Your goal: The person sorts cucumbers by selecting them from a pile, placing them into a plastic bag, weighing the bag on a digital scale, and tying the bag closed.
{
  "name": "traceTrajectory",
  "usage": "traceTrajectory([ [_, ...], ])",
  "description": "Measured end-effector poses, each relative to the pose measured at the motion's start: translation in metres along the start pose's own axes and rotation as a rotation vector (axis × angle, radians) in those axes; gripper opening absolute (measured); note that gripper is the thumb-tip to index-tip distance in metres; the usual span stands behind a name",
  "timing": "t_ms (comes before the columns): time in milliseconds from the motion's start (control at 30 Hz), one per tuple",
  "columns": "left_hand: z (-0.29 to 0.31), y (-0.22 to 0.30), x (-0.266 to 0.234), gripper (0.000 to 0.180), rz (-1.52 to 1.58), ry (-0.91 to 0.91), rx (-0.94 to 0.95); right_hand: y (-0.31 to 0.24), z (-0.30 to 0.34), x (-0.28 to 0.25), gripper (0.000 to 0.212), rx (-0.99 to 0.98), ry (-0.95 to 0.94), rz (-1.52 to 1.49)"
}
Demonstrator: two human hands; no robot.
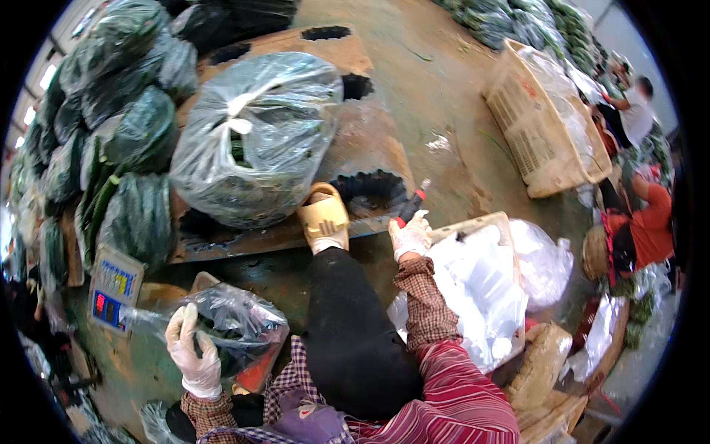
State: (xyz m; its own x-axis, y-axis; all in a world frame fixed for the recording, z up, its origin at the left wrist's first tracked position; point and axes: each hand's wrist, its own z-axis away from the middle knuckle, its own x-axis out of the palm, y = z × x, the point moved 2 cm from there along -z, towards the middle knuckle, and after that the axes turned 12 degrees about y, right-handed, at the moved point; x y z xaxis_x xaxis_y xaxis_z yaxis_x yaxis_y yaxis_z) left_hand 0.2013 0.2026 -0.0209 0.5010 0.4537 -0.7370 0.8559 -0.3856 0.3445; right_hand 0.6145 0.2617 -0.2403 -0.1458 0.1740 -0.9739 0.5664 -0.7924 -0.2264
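My white-gloved left hand (194, 354) is at the lower left, fingers curled at the gathered neck of a clear plastic bag (248, 322). This bag holds dark green contents, hard to make out, and sits in a reddish basket (257, 372). In my gloved right hand (411, 235) is a slim red-and-black handled tool (413, 207), its tip pointing up and away; its exact kind is unclear. A large tied clear bag of green vegetables (255, 140) stands ahead of my yellow-slippered foot (324, 216).
A digital scale display (115, 290) stands left of my left hand. Stacked bags of green vegetables (122, 140) fill the far left. Beside my right arm is a crate of white plastic bags (473, 288). A beige crate (540, 118) and people (637, 111) are farther right.
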Motion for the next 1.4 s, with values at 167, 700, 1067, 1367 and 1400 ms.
traceTrajectory([
  [167, -0.01, 0.011, -0.012, 0.048, 0.028, 0.073, -0.064, -0.007, -0.058, 0.023, 0.1, 0.117, -0.126, 0.053],
  [700, -0.237, -0.031, 0.238, 0.033, -0.123, -0.288, -0.23, -0.207, -0.074, -0.1, 0.016, -0.42, -0.301, -1.288],
  [1067, -0.203, -0.09, 0.243, 0.007, 0.174, 0.052, -0.006, -0.337, -0.072, -0.06, 0.059, -1.215, -0.105, -0.803],
  [1367, -0.21, -0.101, 0.22, 0.005, 0.64, -0.108, -0.091, -0.306, -0.113, -0.046, 0.056, -0.662, -0.206, -0.763],
  [1400, -0.208, -0.102, 0.215, 0.004, 0.639, -0.123, -0.076, -0.302, -0.118, -0.042, 0.053, -0.646, -0.248, -0.74],
])
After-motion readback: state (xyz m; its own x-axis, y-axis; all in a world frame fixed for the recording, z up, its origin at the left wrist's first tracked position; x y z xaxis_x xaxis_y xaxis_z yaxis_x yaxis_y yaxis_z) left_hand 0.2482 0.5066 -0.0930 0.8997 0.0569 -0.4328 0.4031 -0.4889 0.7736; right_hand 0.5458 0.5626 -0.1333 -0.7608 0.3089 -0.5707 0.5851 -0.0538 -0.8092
